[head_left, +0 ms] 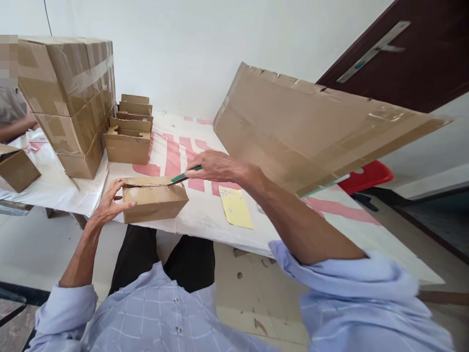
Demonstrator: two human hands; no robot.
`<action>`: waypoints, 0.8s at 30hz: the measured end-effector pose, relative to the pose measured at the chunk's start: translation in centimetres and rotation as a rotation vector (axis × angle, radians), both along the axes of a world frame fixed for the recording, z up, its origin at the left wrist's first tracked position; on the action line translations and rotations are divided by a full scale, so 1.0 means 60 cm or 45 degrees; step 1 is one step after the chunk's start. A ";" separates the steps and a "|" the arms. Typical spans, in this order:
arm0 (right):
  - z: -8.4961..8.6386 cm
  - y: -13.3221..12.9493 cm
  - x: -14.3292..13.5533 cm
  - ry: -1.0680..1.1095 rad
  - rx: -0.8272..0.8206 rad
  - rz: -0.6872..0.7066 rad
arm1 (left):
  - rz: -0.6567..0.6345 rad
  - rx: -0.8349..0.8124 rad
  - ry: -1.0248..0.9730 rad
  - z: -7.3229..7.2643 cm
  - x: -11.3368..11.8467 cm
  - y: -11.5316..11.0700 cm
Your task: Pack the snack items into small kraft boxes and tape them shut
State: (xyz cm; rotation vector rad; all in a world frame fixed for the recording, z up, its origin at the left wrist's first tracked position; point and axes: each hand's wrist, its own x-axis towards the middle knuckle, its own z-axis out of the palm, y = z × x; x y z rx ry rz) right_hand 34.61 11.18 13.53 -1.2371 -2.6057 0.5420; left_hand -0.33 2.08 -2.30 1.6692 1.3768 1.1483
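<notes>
A small brown cardboard box (157,208) lies at the front edge of the cloth-covered table, with a torn, slit seam along its upper back edge. My left hand (112,203) grips the box's left end, thumb across the front and fingers at the top. In my right hand (210,166) is a slim green utility knife (186,173), its tip touching the seam near the box's right half. The fingers are closed around the knife, and part of it is hidden by them.
Taped boxes (78,93) are stacked at the left. Open small boxes (128,144) stand behind my box. A large cardboard sheet (293,127) leans at the right, near a red stool (370,177). Yellow paper (236,208) lies on the table (205,225). Another person's arm (16,128) shows far left.
</notes>
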 end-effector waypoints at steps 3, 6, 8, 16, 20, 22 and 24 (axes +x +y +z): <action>-0.024 0.004 0.076 0.169 -0.003 -0.166 | -0.002 -0.004 0.024 0.001 -0.001 0.001; -0.095 -0.005 0.115 0.482 0.106 -0.376 | 0.003 -0.014 0.065 0.004 -0.002 0.001; -0.164 -0.018 0.118 0.629 0.106 -0.496 | 0.003 -0.022 0.098 0.010 -0.004 0.000; -0.240 -0.053 0.091 0.842 -0.038 -0.631 | -0.131 -0.080 0.241 0.054 -0.006 -0.006; -0.137 -0.054 0.054 0.696 -0.093 -0.264 | -0.137 -0.079 0.257 0.066 -0.001 -0.010; -0.093 -0.054 0.026 0.594 -0.118 -0.116 | -0.135 -0.066 0.253 0.067 0.000 -0.011; -0.065 -0.052 -0.002 0.479 -0.131 -0.017 | -0.136 -0.060 0.248 0.066 0.001 -0.012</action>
